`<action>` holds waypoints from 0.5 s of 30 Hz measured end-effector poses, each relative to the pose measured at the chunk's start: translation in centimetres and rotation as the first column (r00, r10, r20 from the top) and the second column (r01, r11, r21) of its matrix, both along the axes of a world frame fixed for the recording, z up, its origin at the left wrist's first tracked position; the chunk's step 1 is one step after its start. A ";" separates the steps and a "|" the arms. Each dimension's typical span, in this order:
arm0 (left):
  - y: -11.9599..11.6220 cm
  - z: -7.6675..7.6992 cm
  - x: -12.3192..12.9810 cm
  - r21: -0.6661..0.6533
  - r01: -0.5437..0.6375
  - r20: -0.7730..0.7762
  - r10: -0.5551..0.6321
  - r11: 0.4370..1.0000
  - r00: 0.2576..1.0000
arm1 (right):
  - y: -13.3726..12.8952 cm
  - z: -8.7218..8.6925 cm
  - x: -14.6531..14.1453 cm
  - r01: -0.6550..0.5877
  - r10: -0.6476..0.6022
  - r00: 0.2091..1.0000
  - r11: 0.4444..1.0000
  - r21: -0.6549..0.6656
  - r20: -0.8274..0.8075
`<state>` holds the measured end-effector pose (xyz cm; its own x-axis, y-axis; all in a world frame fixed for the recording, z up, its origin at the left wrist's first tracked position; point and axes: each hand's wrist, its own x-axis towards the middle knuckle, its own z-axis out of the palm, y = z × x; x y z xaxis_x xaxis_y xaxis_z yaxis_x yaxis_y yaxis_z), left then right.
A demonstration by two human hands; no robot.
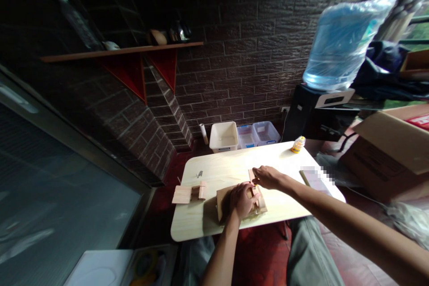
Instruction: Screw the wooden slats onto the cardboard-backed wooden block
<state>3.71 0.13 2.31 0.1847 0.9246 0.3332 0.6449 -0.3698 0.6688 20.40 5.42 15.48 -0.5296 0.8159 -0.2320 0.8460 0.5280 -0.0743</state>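
Note:
On the pale table [208, 167] lies a brown wooden or cardboard box-like piece [223, 201]. My left hand [241, 200] rests over its right part, fingers curled around a narrow wooden strip [254, 194]. Closed in a fist, my right hand [266, 177] is just beyond the left fingertips, at the strip's far end. A small yellow tool [255, 184] shows below the right fingers; its exact kind is too small to tell. Left of the box lie thin wooden pieces [182, 194] and a small dark metal part [200, 174].
A small yellow-and-clear bottle [297, 145] stands at the table's far right corner. Beyond the far edge are a cream bin [224, 136] and clear plastic tubs [264, 132]. A water dispenser [301, 111] and an open cardboard box [385, 156] stand to the right.

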 end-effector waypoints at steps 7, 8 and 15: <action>-0.2 0.2 -0.2 0.011 0.022 0.011 -0.022 1.000 1.000 | 0.0 0.5 0.5 -0.137 0.134 0.986 0.990 -0.021 -0.100; -0.2 0.2 -0.2 0.008 0.023 0.012 -0.023 1.000 1.000 | 0.1 0.5 0.4 -0.134 0.131 0.987 0.991 -0.026 -0.098; 0.0 0.3 -0.1 0.011 0.020 -0.005 -0.020 1.000 1.000 | 0.2 -0.4 -0.3 -0.055 0.057 0.998 0.996 0.073 -0.036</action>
<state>3.63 0.10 2.58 0.2045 0.9170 0.3425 0.6405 -0.3899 0.6616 20.06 5.61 15.08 -0.5822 0.7986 -0.1527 0.8122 0.5796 -0.0660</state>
